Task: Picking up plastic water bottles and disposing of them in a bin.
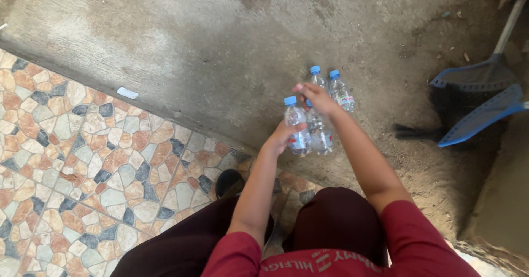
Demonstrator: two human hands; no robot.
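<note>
Four blue-capped bottles, clustered upright on concrete floor. Left hand grasps front-left bottle; right hand grips a middle bottle's top. Blue dustpan well apart, right.

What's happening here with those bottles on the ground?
A person crouches at the edge of a patterned tile floor, handling four clear plastic bottles with blue caps on bare concrete. The left hand grips the nearest bottle; the right hand rests on top of another bottle. A blue dustpan lies to the right.
</note>
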